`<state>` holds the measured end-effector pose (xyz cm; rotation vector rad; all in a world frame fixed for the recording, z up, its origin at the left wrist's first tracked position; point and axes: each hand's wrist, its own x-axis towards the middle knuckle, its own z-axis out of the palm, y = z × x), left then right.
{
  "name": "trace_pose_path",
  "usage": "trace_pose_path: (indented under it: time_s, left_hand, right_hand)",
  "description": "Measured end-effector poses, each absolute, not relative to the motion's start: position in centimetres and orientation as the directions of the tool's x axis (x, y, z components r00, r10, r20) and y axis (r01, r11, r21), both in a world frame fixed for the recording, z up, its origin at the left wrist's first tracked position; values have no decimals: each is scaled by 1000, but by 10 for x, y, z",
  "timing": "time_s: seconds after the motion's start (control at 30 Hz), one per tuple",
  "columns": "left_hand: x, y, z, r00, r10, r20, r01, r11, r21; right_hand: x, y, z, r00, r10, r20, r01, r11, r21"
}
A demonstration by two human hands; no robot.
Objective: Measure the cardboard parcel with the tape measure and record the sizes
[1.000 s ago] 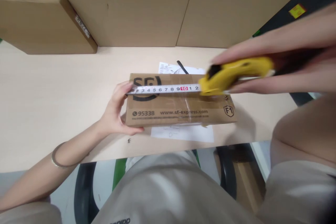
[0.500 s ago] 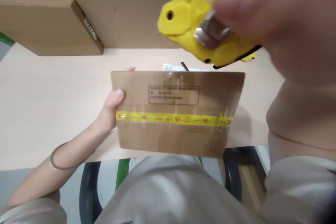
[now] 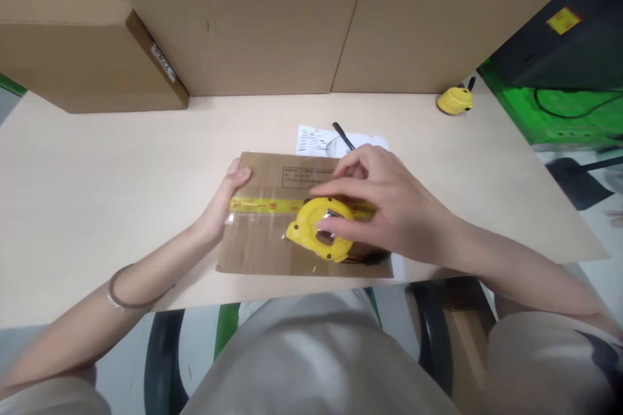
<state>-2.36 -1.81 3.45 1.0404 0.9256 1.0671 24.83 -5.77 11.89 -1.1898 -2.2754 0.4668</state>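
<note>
A flat cardboard box [image 3: 257, 243] lies on the pale wooden table [image 3: 97, 175] in front of me, its top sealed with a strip of yellow tape [image 3: 257, 205]. My left hand [image 3: 221, 207] grips the box's left edge, thumb on top. My right hand [image 3: 389, 207] is closed on a yellow tape measure [image 3: 316, 230] and rests it on the middle of the box; no blade is drawn out.
A printed sheet [image 3: 316, 141] with a black pen [image 3: 343, 135] lies just behind the box. A second yellow tape measure [image 3: 455, 100] sits at the back right. Large cardboard boxes [image 3: 243, 19] line the back, one smaller box [image 3: 82, 58] at left. A green bin [image 3: 559, 110] stands to the right.
The box was turned over from its printed side to the yellow-taped face and laid flat. The blade went back in, and my right hand came down with the tape measure onto the box.
</note>
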Motion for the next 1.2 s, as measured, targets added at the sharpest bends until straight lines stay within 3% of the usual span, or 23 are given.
trace_pose_path:
  time_s: [0.07, 0.13, 0.23, 0.33, 0.43, 0.53, 0.67, 0.77, 0.97, 1.2]
  left_hand:
    - [-24, -14, 27, 213, 970, -119, -240, 170, 956]
    - [-22, -12, 23, 201, 972, -123, -271, 176, 946]
    - [-19, -10, 22, 200, 970, -138, -319, 197, 927]
    - [-15, -9, 25, 227, 962, -154, -348, 228, 910]
    - [-16, -7, 24, 233, 961, -153, -335, 226, 915]
    - [-20, -5, 17, 220, 967, -131, -328, 200, 923]
    - [-28, -3, 10, 234, 963, -134, -310, 204, 928]
    - [-30, -3, 10, 257, 957, -132, -298, 208, 932]
    - [-33, -8, 9, 265, 955, -130, -311, 212, 927]
    - [-34, -14, 1, 244, 959, -145, -331, 223, 917]
  right_hand:
    - [263, -39, 117, -337, 886, 318, 683, 462, -565]
    - [279, -12, 110, -128, 955, 268, 767, 266, -583]
    - [299, 28, 84, 29, 998, -48, 942, -43, -334]
    - [306, 55, 52, 20, 973, -231, 972, -73, -225]
    - [309, 68, 36, -57, 961, -272, 951, -31, -306]
    - [317, 80, 41, -175, 934, -312, 870, -2, -494]
    - [326, 95, 42, -261, 916, -305, 624, -81, -777]
    - [324, 99, 27, -247, 935, -256, 418, -136, -898]
    - [317, 103, 1, -145, 987, -76, 119, -59, -991]
    - [314, 106, -6, -117, 993, -27, 143, -10, -990]
